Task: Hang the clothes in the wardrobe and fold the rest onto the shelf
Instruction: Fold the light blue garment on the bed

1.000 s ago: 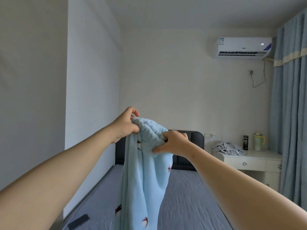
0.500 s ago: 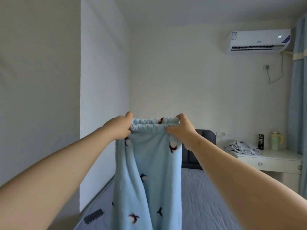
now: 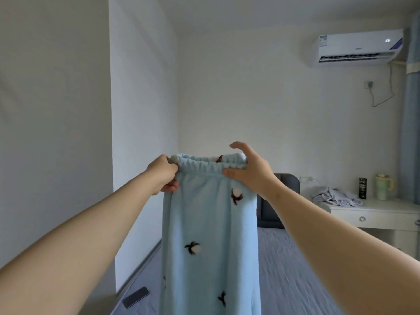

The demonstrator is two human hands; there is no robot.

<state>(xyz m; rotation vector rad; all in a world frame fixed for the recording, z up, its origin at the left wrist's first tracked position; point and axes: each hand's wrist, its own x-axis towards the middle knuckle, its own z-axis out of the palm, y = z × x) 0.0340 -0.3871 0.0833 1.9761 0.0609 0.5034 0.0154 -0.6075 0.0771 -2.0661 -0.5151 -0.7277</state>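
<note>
Between the two hands, the elastic waistband (image 3: 204, 165) of a pair of pale blue fleece trousers (image 3: 209, 223) is stretched level, and the legs hang straight down from the grip above the bed (image 3: 284, 269). One end of the band is clenched by the left hand (image 3: 163, 173), fingers curled over it and thumb tucked beneath. At the other end the thumb of the right hand (image 3: 250, 173) is laid against the front of the band, while the index finger is lifted clear above it. The remaining fingers are hidden behind the cloth, so whether that end is truly pinched cannot be told.

The step in hand is judged to be the shaking-out and squaring of the garment before it is folded or hung. A firm hold at the right end would be wanted next. The legs could then be brought together below the grip or lowered flat onto the bed. No wardrobe or shelf is seen.
</note>
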